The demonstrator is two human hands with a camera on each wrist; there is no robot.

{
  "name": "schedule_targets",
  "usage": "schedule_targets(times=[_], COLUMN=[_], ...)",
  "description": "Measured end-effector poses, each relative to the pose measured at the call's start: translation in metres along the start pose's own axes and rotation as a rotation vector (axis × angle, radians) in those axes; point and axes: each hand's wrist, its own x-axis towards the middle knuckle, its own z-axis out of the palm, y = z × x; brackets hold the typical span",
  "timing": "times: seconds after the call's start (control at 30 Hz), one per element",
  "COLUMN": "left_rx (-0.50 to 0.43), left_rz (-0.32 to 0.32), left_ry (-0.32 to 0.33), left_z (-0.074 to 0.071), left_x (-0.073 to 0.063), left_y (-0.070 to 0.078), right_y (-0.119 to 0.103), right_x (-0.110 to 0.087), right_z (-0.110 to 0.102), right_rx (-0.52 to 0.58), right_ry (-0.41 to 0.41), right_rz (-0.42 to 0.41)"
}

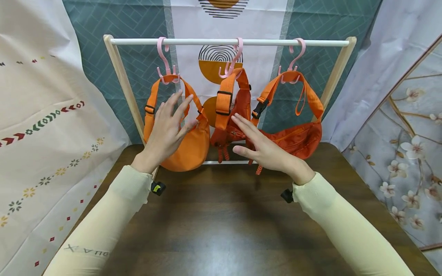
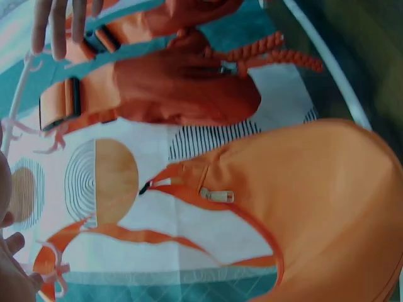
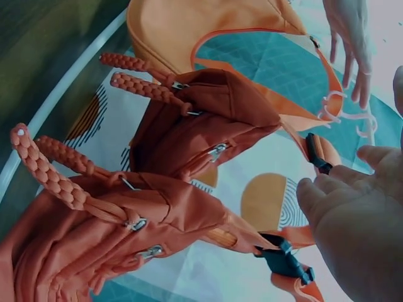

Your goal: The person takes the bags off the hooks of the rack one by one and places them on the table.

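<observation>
Three orange bags hang by their straps from pink hooks on a rack. My left hand (image 1: 169,124), fingers spread, is raised in front of the light orange shoulder bag (image 1: 188,151) and holds nothing. My right hand (image 1: 264,149) reaches out with straight fingers before the middle red-orange bag (image 1: 243,103), also holding nothing. To its right hangs another red-orange waist bag (image 1: 298,140) with a black buckle (image 1: 259,109). In the right wrist view, braided zipper pulls (image 3: 53,173) dangle from the red-orange bags. The left wrist view shows the shoulder bag's metal zipper pull (image 2: 217,195).
A rack with a white top bar (image 1: 207,41) and wooden legs (image 1: 124,84) stands at the back of a dark wooden table (image 1: 221,226). Pink hooks (image 1: 165,57) hang along the bar. Patterned cloths (image 1: 41,96) surround the table at the back and sides.
</observation>
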Motion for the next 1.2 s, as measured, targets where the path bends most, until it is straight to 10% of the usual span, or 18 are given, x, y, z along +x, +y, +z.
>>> schedule_targets(times=[0.9,1.2], left_rx=[0.038,0.149], left_rz=[-0.051,-0.061], left_ry=[0.199,0.142], left_z=[-0.048,-0.051], left_x=[0.069,0.084], left_y=[-0.019,-0.025], right_y=[-0.035,-0.044], right_x=[0.042,0.059], right_z=[-0.016,-0.02], right_rx=[-0.019,0.0], right_ry=[0.007,-0.016], right_rz=[-0.119,-0.102])
